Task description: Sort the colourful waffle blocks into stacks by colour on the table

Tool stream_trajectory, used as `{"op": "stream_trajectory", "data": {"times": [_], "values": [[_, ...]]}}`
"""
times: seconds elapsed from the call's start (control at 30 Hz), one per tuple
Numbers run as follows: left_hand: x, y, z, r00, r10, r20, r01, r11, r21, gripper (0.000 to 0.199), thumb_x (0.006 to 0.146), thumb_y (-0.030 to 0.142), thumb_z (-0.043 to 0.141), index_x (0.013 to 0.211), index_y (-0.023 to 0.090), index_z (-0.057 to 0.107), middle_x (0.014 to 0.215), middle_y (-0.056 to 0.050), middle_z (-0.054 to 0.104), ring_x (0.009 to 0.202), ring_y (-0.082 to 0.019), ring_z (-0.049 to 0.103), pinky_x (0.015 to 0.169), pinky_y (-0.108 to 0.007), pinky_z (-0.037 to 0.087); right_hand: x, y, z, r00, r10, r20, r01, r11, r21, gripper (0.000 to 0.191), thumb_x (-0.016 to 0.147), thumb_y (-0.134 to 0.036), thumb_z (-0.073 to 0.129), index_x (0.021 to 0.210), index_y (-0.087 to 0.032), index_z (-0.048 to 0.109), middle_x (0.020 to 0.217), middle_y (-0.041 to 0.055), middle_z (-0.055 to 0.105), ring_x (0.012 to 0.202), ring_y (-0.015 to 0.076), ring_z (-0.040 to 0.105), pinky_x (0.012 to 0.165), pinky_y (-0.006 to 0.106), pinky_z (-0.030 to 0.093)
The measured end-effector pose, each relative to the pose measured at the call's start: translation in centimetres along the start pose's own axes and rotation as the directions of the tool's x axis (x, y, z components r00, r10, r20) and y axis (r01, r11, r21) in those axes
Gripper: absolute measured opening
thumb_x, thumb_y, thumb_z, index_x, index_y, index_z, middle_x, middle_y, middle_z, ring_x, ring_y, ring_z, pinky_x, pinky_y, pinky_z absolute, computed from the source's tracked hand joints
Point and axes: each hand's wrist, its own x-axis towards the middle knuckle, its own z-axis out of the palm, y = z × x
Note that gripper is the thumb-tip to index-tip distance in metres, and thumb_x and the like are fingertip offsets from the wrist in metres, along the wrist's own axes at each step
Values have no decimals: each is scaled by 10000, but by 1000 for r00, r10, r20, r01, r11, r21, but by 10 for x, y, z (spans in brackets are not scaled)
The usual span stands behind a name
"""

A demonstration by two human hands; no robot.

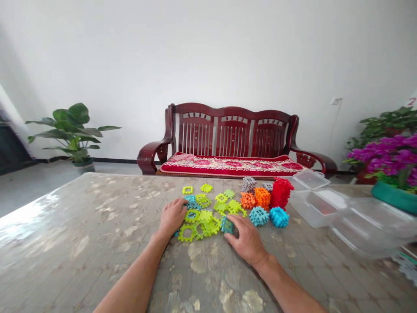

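Note:
My right hand (pixel 245 238) is closed on a blue interlocking plastic piece (pixel 227 224), thumb and fingers at its right side, just above the table. My left hand (pixel 172 216) lies at the left edge of a loose spread of lime-green interlocking pieces (pixel 203 228). Its fingers reach forward, loosely bent, with the fingertips beside a blue piece (pixel 190 200); its thumb is mostly hidden. Another blue piece (pixel 192 214) rests among the green ones. A small blue bit shows under the left hand's edge. Most green pieces lie flat, some overlapping.
Stacked pieces stand to the right: red (pixel 282 193), orange (pixel 262 198), grey (pixel 249 184) and blue (pixel 259 216). Clear plastic boxes (pixel 314 208) sit beyond them. Purple flowers (pixel 387 154) in a green pot are at far right. A wooden bench (pixel 233 130) stands behind the table (pixel 107 243).

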Motion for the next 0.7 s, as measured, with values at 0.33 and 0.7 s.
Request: {"op": "stream_trajectory", "data": {"times": [0.33, 0.7], "values": [[-1, 1, -1, 1000, 0, 5, 0, 1000, 13, 362, 904, 263, 401, 1171, 231, 644, 1293, -59, 660, 1236, -226, 575, 1071, -395, 383, 10, 10, -21, 992, -82, -96, 75, 994, -79, 521, 748, -139, 649, 1261, -230, 629, 1249, 82, 682, 1163, 250, 622, 1033, 428, 488], [-1, 1, -1, 1000, 4, -12, -4, 1000, 31, 355, 911, 268, 406, 1166, 243, 652, 1286, -60, 669, 1219, -223, 591, 1056, -384, 402, 22, 95, -145, 955, 289, 73, -271, 944, -190, 581, 680, -175, 595, 1260, -214, 626, 1248, 81, 679, 1038, 240, 666, 937, 372, 506]]}}
